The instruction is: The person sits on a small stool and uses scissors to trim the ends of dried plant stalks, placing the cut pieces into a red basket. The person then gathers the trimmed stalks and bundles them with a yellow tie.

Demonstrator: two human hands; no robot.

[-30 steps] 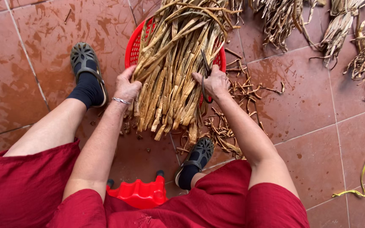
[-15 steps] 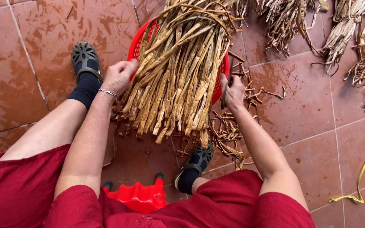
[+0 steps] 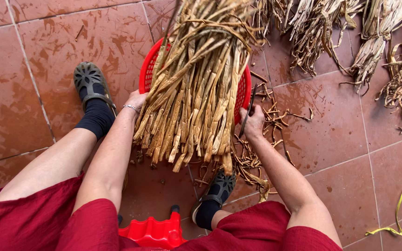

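- Fingers of the left hand point(image 3: 136, 100) are mostly hidden: they disappear behind the left side of the bundle of dried stalks point(image 3: 196, 93), pressed against it, so how wide they sit cannot be told; a thin bracelet point(image 3: 131, 108) shows at the wrist.
- Right hand point(image 3: 253, 122) is curled narrow around a slim dark tool point(image 3: 248, 109), whose blade end points up along the right side of the bundle; its exact kind is hard to make out.
- Top of the bundle runs out of view at the upper edge, so its full length stays unseen; the cut ends hang down unevenly toward the person's knees.
- Red basket point(image 3: 147, 74) stands on the tiled floor point(image 3: 33, 56) beneath the bundle, and only its curved rim shows on the left and right; the stalks cover its inside, so what else lies in it cannot be seen.
- Short trimmed scraps point(image 3: 257, 158) lie loose on the floor just beside the basket's right rim and near the right foot.
- More bunches of dried stalks point(image 3: 359, 42) lie along the far edge of the floor, cut off at the top and right.
- Red plastic stool point(image 3: 152, 231) peeks out between the knees, largely covered by the red clothing.
- Left shoe point(image 3: 89, 81) rests left of the basket; right shoe point(image 3: 219, 186) sits partly under the hanging stalk ends.
- Yellow strap point(image 3: 398, 211) curls at the near right corner, partly cut off.
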